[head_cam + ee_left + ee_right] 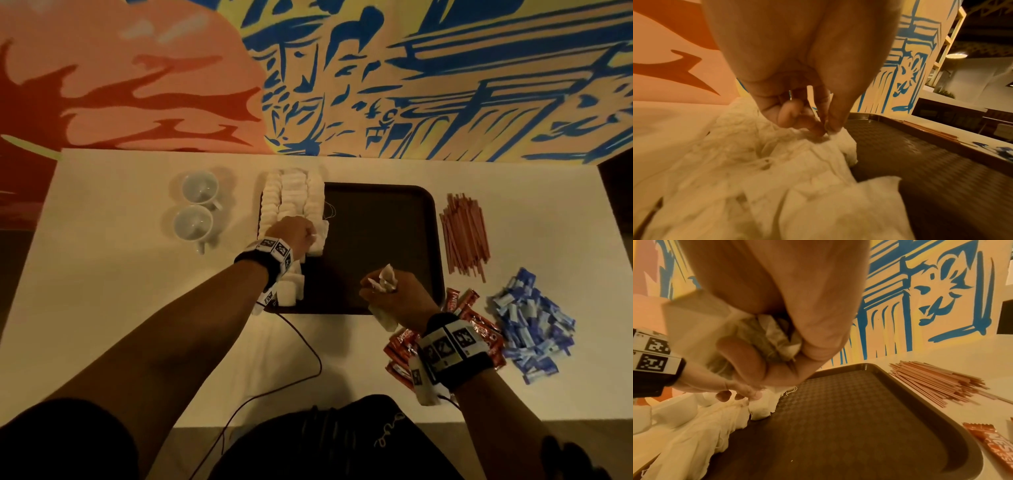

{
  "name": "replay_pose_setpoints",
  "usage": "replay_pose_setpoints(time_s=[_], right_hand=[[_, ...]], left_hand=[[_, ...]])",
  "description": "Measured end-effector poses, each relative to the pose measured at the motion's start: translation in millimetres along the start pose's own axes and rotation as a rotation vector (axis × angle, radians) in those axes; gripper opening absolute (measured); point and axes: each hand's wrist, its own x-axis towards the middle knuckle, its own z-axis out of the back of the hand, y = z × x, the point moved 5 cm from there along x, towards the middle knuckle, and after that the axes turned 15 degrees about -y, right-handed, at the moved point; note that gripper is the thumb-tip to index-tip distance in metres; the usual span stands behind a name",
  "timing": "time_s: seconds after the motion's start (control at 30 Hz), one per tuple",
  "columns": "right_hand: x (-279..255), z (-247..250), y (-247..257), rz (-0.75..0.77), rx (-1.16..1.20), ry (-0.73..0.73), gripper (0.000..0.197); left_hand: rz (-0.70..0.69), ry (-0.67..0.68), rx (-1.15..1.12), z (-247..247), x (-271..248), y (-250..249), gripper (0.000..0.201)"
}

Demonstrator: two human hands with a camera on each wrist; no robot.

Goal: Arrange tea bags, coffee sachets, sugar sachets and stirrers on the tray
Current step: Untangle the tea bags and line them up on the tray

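Dark brown rect. plastic tray (380, 246) w/ textured floor sat mid-bench on the white bench (113, 301), long side running away from the person. Rows of white paper tea bags (291, 195) lay packed along tray's left side, overlapping, far end to near edge. Left hand (297, 236) was over those rows, thumb and forefinger fingers (835, 120) pinching the top of one tea bag at the inner edge of the row; other fingers curled in. Right hand (394, 294) was above tray's near right part, fingers wrapped round a bunch of loose white tea bags (774, 335), some poking out above the fist, one hanging below. Right of tray, on bench: pile of thin reddish-brown stirrer sticks (466, 233); nearer, red coffee sachets (459, 301) just beside tray's near right corner; heap of blue-and-white sugar sachets (531, 325) further right. Left of tray: two white ceramic cups (197, 205), one behind the other. Both wrists wore black bands w/ square printed markers. Thin black cable (305, 342) ran across bench towards person. Painted wall behind, orange and blue.
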Motion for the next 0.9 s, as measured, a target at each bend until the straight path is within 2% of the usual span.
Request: replay_pose_setpoints(time_s=[0.3, 0.4, 0.5, 0.57, 0.67, 0.73, 0.9], right_hand=[[-6, 4, 4, 0.024, 0.042, 0.001, 0.018], [-8, 8, 9, 0.051, 0.06, 0.004, 0.016], [-12, 14, 16, 0.101, 0.076, 0.011, 0.013], [-16, 21, 21, 0.135, 0.109, 0.019, 0.012], [-25, 32, 30, 0.192, 0.14, 0.038, 0.012], [-32, 38, 34, 0.223, 0.124, 0.055, 0.014], [-51, 46, 41, 0.305, 0.071, 0.108, 0.013]], left_hand=[[0.015, -0.075, 0.036, 7, 15, 0, 0.017], [0.019, -0.1, 0.06, 12, 15, -3, 0.025], [0.077, -0.179, 0.003, 29, 5, -7, 0.026], [0.082, -0.251, -0.086, 44, -11, -16, 0.022], [0.05, -0.344, -0.375, 65, -51, -40, 0.012], [0.004, -0.304, -0.513, 70, -85, -63, 0.012], [-0.098, -0.18, -0.693, 75, -158, -110, 0.024]])
